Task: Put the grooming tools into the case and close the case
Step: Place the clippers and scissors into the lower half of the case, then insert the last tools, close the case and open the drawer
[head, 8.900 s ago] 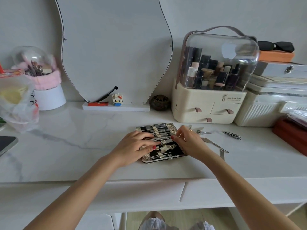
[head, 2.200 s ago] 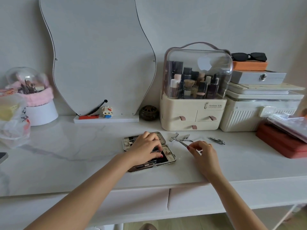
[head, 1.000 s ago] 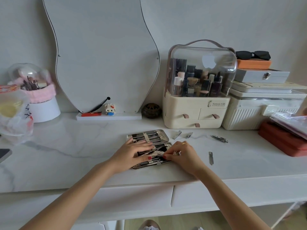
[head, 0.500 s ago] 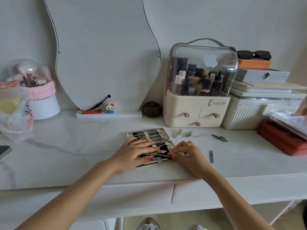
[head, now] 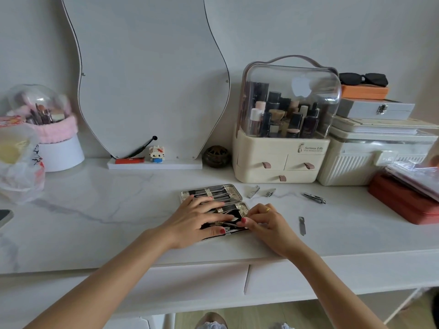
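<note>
Since half a second ago: right hand shifted slightly, fingertips pinching a slim tool at the open case. Left hand spread flat, steadying. Loose at 1–3 o'clock: two clippers, nippers, file. Packing unfinished.

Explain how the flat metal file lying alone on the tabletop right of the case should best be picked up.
The file lies flat, long axis running near to far, with bare table around it. Probably best a pinch across its narrow width near the middle, from above, with the right hand nearest. Being thin and flush, tipping one end up first may help.
</note>
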